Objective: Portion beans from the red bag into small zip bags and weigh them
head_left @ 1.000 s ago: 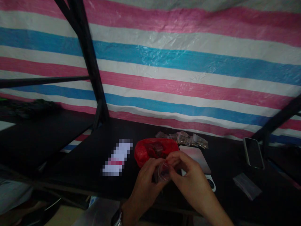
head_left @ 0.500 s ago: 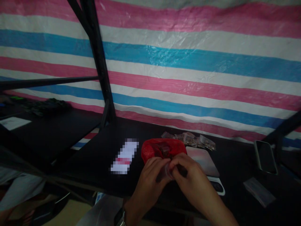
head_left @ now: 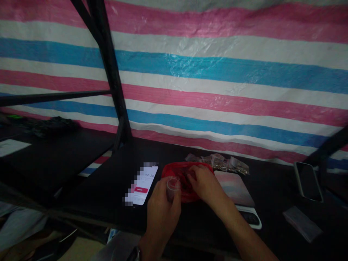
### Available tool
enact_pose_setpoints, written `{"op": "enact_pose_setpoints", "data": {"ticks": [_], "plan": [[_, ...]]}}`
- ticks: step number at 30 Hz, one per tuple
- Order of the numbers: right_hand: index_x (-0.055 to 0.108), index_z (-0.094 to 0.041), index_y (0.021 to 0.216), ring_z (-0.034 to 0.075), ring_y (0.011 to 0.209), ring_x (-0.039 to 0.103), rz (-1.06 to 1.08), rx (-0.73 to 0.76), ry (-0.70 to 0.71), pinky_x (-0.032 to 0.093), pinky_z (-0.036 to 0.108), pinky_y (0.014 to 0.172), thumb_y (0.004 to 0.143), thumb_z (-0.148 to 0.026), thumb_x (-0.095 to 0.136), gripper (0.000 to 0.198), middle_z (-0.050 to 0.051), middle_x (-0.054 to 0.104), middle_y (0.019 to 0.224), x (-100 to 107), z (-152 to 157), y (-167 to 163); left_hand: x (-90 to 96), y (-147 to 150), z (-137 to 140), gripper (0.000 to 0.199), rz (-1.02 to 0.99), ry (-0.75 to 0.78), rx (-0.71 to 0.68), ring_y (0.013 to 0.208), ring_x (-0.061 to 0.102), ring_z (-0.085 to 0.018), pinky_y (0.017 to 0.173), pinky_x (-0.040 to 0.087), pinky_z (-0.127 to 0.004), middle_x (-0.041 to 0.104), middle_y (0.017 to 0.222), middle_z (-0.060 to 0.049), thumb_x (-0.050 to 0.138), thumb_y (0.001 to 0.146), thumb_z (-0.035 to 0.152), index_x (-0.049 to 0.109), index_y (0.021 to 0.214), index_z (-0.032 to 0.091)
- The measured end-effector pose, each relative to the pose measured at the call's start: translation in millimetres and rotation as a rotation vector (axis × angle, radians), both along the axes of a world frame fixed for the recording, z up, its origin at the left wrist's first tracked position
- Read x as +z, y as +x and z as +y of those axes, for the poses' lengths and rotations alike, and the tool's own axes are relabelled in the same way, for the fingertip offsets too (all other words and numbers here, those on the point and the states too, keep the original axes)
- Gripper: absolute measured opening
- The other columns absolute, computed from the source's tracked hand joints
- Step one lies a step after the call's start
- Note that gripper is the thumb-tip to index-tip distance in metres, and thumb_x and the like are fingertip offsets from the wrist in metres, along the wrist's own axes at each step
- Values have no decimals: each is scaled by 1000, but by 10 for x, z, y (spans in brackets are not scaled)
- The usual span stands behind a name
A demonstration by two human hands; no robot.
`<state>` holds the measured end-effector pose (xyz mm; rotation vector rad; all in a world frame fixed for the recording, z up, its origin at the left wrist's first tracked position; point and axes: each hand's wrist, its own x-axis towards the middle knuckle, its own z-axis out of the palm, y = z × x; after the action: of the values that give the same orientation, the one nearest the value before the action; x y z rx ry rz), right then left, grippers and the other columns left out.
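My left hand (head_left: 163,208) is closed round a small clear plastic zip bag (head_left: 173,185), its mouth held open and facing up. Just right of it, my right hand (head_left: 205,183) dips into a red plastic bag (head_left: 170,169). Its fingers are curled down among dark contents; whatever they pinch is too hidden to name. Touching the red bag's right side is a small flat scale (head_left: 235,186) with a silvery plate and a white front panel. Behind the scale lie several filled clear zip bags (head_left: 220,163) holding small brownish pieces.
A lit phone (head_left: 144,185) lies left of the red bag. Another phone (head_left: 308,181) with a dark screen leans at the right. Flat clear bags (head_left: 301,223) lie at the right front. A black post (head_left: 111,69) rises behind, before a striped sheet (head_left: 217,87).
My hands have parted. The left has moved slightly left with the now open zip bag, while the right has let go of it and gone into the red bag.
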<state>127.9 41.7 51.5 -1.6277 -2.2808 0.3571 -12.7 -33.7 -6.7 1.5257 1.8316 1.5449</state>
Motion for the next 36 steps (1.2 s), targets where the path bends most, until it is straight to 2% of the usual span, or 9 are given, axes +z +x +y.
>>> {"op": "enact_pose_setpoints", "data": {"ticks": [3, 6, 11, 16, 20, 23, 26, 31, 36], "plan": [[74, -14, 109, 29, 109, 71, -130, -27, -67, 49, 34, 88, 100, -19, 61, 17, 16, 77, 110, -65, 195, -72, 67, 140, -70, 20, -30, -240, -19, 78, 76, -27, 70, 52, -38, 76, 86, -4, 50, 101, 40, 64, 103, 26], [74, -17, 105, 25, 106, 72, -98, 14, -59, 47, 30, 88, 95, -14, 64, 14, 10, 79, 109, -38, 233, -22, 125, 202, -71, 17, 28, -356, 21, 84, 75, -31, 74, 52, -41, 75, 90, -4, 55, 99, 41, 59, 107, 27], [72, -19, 103, 21, 100, 71, 18, 92, -40, 46, 28, 84, 88, -8, 65, 20, 6, 78, 104, 56, 36, 184, 78, 151, 101, 28, 200, -220, 199, 105, 68, -34, 84, 56, -44, 65, 108, -10, 73, 91, 36, 52, 104, 23], [76, -19, 105, 25, 106, 69, -80, 112, -136, 47, 32, 92, 85, -6, 65, 26, 10, 77, 110, 1, -189, 310, -104, 165, 231, 22, 367, -153, 127, 103, 64, -32, 89, 55, -47, 62, 102, -9, 64, 91, 13, 47, 102, 22], [77, -19, 106, 24, 111, 69, -36, 135, -139, 48, 32, 98, 86, -5, 63, 28, 9, 77, 113, -40, -265, 385, -141, 179, 300, 24, 222, -193, 114, 106, 64, -35, 89, 53, -54, 64, 95, -6, 65, 89, 11, 47, 99, 23], [77, -20, 107, 24, 111, 70, -15, 128, -161, 49, 33, 98, 85, -6, 65, 29, 8, 77, 114, -47, -295, 453, -103, 177, 321, 25, 13, -168, 35, 94, 67, -28, 82, 55, -44, 64, 92, -4, 62, 86, 5, 50, 97, 23], [76, -20, 108, 25, 113, 69, -16, 75, -139, 49, 34, 98, 86, -6, 66, 28, 9, 77, 116, -44, -318, 512, -62, 165, 289, 23, -30, -3, -6, 78, 65, -22, 72, 54, -34, 62, 86, -1, 58, 84, 3, 52, 92, 24], [75, -18, 106, 31, 123, 64, -127, -88, -71, 44, 41, 106, 89, -12, 68, 19, 12, 75, 121, -18, -354, 536, -40, 75, 174, 22, 301, 480, -143, 83, 61, -21, 70, 53, -29, 60, 82, 0, 54, 89, 4, 54, 89, 25], [72, -17, 109, 33, 124, 63, -194, -149, -39, 42, 44, 106, 92, -15, 67, 18, 13, 74, 124, -6, -357, 527, -73, -10, 133, 28, 488, 615, -209, 92, 58, -22, 80, 55, -32, 62, 89, -2, 56, 89, -1, 58, 103, 24]]}}
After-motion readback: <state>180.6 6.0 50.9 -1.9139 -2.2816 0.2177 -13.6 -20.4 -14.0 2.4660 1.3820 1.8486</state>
